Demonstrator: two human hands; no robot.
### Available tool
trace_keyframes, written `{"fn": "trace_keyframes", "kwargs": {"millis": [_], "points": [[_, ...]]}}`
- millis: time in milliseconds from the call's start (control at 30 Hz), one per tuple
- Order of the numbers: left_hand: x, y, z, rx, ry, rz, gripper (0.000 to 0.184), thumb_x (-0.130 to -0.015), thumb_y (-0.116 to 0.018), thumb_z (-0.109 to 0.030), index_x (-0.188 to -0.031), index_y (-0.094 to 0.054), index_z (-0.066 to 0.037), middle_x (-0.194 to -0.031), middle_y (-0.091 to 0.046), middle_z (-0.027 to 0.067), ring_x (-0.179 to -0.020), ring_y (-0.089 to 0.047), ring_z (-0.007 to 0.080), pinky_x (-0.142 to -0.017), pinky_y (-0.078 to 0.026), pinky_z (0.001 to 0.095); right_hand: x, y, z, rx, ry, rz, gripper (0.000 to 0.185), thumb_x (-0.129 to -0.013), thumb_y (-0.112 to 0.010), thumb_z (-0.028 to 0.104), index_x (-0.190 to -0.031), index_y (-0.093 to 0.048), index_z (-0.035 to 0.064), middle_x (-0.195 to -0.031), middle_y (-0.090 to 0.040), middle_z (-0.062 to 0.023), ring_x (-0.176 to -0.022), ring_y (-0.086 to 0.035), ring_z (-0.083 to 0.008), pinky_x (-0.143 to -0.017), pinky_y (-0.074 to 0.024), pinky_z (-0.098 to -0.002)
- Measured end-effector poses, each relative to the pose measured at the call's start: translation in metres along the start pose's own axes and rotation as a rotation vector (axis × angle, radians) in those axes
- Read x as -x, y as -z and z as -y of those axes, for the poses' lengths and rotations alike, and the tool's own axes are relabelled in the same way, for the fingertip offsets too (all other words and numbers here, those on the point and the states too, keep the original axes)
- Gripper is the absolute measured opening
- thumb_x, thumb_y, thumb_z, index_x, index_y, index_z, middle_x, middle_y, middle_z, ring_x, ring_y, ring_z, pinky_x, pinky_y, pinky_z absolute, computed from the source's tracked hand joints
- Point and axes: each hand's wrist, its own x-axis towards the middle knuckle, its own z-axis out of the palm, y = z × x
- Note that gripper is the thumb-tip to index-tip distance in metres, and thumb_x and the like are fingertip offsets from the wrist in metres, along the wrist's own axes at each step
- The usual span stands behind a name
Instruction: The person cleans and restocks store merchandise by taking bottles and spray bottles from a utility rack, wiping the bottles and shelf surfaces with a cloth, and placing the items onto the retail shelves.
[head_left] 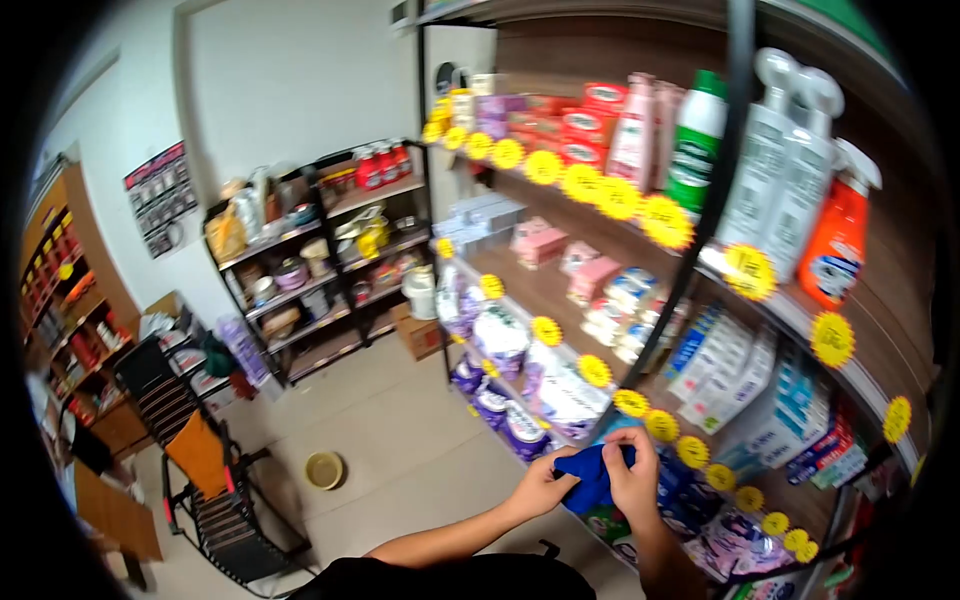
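A bunched dark blue cloth is between both hands, low in the view and in front of the lower shelf. My left hand pinches its left side, fingers pressed together. On its right side my right hand grips the cloth with bent fingers. Behind the hands, purple and white packages line the lower shelf, with yellow star-shaped price tags along the edge. What lies directly beneath the cloth is partly hidden.
Shelving with a black post rises close on the right, holding an orange spray bottle and a green bottle. A reclining chair stands at the left, a round bowl on the floor, and a rack behind.
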Motion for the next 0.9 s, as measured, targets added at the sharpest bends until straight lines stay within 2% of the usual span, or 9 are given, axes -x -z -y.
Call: {"fn": "trace_keyframes", "kwargs": {"millis": [133,167,300,467,533,667,767,867,900], "points": [[0.043,0.112,-0.003,-0.197,-0.052,-0.212,0.024,-0.093,-0.055,0.004,-0.115,-0.063,-0.001,-0.099,-0.066,0.0016,-0.095,-0.060,0.0086,-0.086,-0.049,0.0264,0.013,-0.120,-0.038,-0.146,-0.057,0.250,0.034,-0.096,-0.068,0.033,-0.104,-0.061,0.0010,-0.094,-0.064,-0.0070,-0.089,-0.060,-0.0151,-0.084,-0.0472,-0.0299],[0.052,0.135,-0.010,-0.308,-0.026,-0.280,0.023,-0.094,-0.053,0.004,-0.114,-0.063,-0.002,-0.098,-0.067,0.0019,-0.093,-0.060,0.0092,-0.085,-0.050,0.0270,0.015,-0.146,-0.038,-0.141,-0.071,0.300,0.041,-0.098,-0.063,0.042,-0.103,-0.061,0.0007,-0.093,-0.062,-0.0047,-0.090,-0.056,-0.0128,-0.085,-0.0448,-0.0285],[0.076,0.222,-0.035,-0.360,-0.005,-0.369,0.019,-0.094,-0.053,0.003,-0.108,-0.065,-0.002,-0.094,-0.068,0.0023,-0.090,-0.062,0.0107,-0.083,-0.051,0.0282,0.023,-0.229,-0.065,-0.375,-0.188,0.592,0.054,-0.097,-0.064,0.047,-0.125,-0.053,0.0021,-0.112,-0.059,-0.0054,-0.101,-0.054,-0.0129,-0.089,-0.0442,-0.0277],[0.085,0.297,-0.056,-0.254,0.010,-0.532,0.012,-0.093,-0.061,-0.002,-0.104,-0.066,-0.002,-0.092,-0.068,0.0014,-0.086,-0.062,0.0083,-0.079,-0.051,0.0253,0.007,-0.314,-0.082,-0.430,-0.168,0.938,0.072,-0.085,-0.082,0.031,-0.135,-0.043,-0.0025,-0.127,-0.058,-0.0142,-0.115,-0.059,-0.0235,-0.099,-0.0475,-0.0381],[0.081,0.323,-0.056,-0.210,-0.003,-0.561,0.010,-0.095,-0.061,-0.004,-0.104,-0.065,-0.001,-0.091,-0.068,0.0006,-0.084,-0.061,0.0075,-0.077,-0.051,0.0244,0.001,-0.345,-0.091,-0.364,-0.205,1.031,0.077,-0.082,-0.084,0.025,-0.140,-0.040,0.0009,-0.131,-0.053,-0.0138,-0.122,-0.051,-0.0198,-0.106,-0.0412,-0.0359],[0.061,0.384,-0.060,-0.225,0.072,-0.587,0.009,-0.097,-0.060,-0.005,-0.103,-0.065,-0.001,-0.091,-0.068,0.0006,-0.084,-0.061,0.0074,-0.076,-0.051,0.0245,-0.032,-0.408,-0.123,-0.302,-0.323,1.101,0.070,-0.082,-0.082,0.019,-0.139,-0.043,0.0028,-0.127,-0.055,-0.0114,-0.120,-0.053,-0.0184,-0.104,-0.0427,-0.0358],[0.038,0.456,-0.045,-0.248,0.086,-0.667,0.009,-0.099,-0.059,-0.007,-0.104,-0.064,-0.002,-0.090,-0.067,-0.0007,-0.083,-0.061,0.0072,-0.076,-0.050,0.0233,-0.071,-0.455,-0.145,-0.550,-0.381,0.973,0.062,-0.082,-0.081,0.014,-0.134,-0.048,0.0039,-0.121,-0.058,-0.0081,-0.116,-0.055,-0.0174,-0.103,-0.0439,-0.0358],[0.004,0.519,-0.046,-0.221,0.178,-0.682,0.011,-0.098,-0.062,-0.012,-0.103,-0.065,-0.002,-0.087,-0.064,-0.0030,-0.078,-0.056,0.0052,-0.070,-0.046,0.0217,-0.123,-0.497,-0.177,-0.822,-0.556,1.002,0.058,-0.091,-0.073,0.022,-0.138,-0.048,-0.0003,-0.126,-0.062,-0.0094,-0.113,-0.058,-0.0165,-0.099,-0.0475,-0.0340],[-0.014,0.531,-0.056,-0.170,0.215,-0.699,0.015,-0.099,-0.064,-0.017,-0.102,-0.066,-0.003,-0.085,-0.062,-0.0043,-0.075,-0.053,0.0046,-0.068,-0.044,0.0207,-0.142,-0.514,-0.187,-0.915,-0.670,1.050,0.065,-0.094,-0.069,0.031,-0.144,-0.043,-0.0012,-0.133,-0.059,-0.0128,-0.117,-0.059,-0.0208,-0.103,-0.0469,-0.0384]]}}
